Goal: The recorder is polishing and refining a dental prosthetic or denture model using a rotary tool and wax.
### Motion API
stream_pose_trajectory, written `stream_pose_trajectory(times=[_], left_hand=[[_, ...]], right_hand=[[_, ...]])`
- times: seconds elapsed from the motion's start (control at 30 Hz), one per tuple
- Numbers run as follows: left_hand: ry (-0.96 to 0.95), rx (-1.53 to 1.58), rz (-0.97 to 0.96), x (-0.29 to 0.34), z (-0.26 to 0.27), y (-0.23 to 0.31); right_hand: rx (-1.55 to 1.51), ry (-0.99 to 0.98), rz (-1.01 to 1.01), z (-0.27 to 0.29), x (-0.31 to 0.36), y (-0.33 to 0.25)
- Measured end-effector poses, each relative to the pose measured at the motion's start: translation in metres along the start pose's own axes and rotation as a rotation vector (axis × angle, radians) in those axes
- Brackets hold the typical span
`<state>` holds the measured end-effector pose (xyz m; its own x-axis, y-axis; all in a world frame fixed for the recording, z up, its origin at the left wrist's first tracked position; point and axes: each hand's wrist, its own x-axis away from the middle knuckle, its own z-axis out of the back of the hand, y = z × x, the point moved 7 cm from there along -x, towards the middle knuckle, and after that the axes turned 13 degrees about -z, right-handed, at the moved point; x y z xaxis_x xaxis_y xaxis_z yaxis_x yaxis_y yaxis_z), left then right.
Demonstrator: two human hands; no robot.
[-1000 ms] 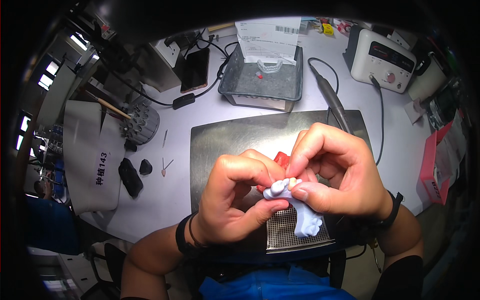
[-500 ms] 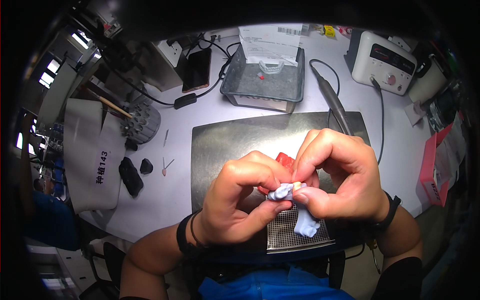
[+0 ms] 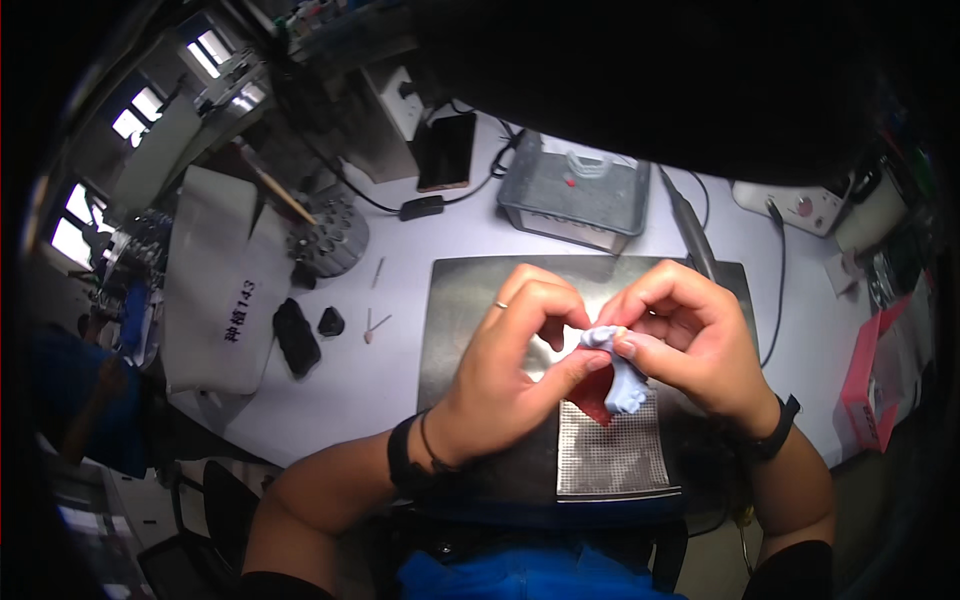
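Observation:
A light-blue dental model (image 3: 628, 388), shaped like a curved row of teeth, is held up over the mat between my two hands. My left hand (image 3: 520, 350) is closed, its thumb tip and bent index finger at the model's upper left end. From the other side my right hand (image 3: 695, 335) pinches the same end, thumb on top and the other fingers curled behind. The model's free end hangs down toward me. Below the hands a red piece (image 3: 597, 395), whose material I cannot make out, lies partly hidden at the perforated metal plate (image 3: 612, 460).
Plate and hands are over a dark metal mat (image 3: 480, 290). Behind it stands a grey bin (image 3: 575, 220) holding a clear dental arch; a handpiece (image 3: 690, 225) lies beside it. Leftward are black lumps (image 3: 296, 338), a bur holder (image 3: 335, 240) and a phone (image 3: 447, 150). A pink box (image 3: 870, 385) is rightward.
The view has shifted and tilted. My left fingers have opened a little wider around the model's end, and the model has turned slightly. The small cream-coloured tooth between the fingertips no longer shows.

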<state>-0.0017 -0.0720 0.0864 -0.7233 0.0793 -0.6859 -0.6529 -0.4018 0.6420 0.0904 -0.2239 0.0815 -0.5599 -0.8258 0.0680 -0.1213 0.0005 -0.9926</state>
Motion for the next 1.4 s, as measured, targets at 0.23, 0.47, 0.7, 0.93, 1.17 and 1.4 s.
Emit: stream_pose_trajectory(times=[0.23,0.47,0.7,0.93,1.17,1.4], left_hand=[[-0.305,-0.464,0.17,0.019,-0.004,-0.021],[-0.288,-0.379,0.126,0.027,-0.018,-0.026],[-0.374,-0.397,0.271,0.03,-0.013,-0.035],[-0.029,-0.238,-0.097,0.019,-0.006,-0.009],[-0.102,-0.064,0.218,0.026,-0.008,-0.043],[-0.025,-0.587,-0.463,0.033,-0.02,0.003]], right_hand=[[0.206,0.261,0.06,0.024,-0.011,-0.003],[0.381,0.338,0.114,0.046,-0.019,0.018],[0.783,0.368,0.027,0.041,0.0,-0.008],[0.615,0.234,0.323,0.018,-0.013,-0.022],[0.603,0.418,-0.175,0.059,-0.014,0.042],[0.813,0.342,0.119,0.031,-0.007,0.004]])
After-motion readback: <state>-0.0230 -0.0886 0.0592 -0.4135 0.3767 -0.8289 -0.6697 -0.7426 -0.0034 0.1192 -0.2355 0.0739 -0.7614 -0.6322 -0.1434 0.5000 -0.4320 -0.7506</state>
